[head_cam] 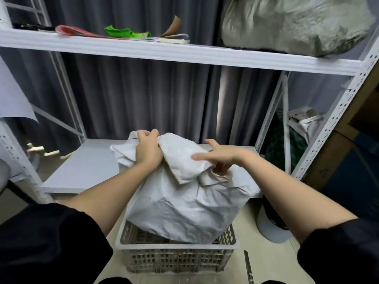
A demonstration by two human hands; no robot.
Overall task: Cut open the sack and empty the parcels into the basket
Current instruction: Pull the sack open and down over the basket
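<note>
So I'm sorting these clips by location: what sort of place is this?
Probably a storeroom or small parcel-sorting room. White slotted metal shelving holds a stuffed grey sack, a white woven sack sits in a plastic basket on the floor, and grey curtains hang behind.

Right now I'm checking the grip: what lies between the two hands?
In the head view, a folded flap of the white woven sack spans from the left hand to the right hand.

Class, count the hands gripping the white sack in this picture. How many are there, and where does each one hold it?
2. The left hand grips the top of the sack; the right hand pinches a fold on its right. The sack sits in the basket.
</note>
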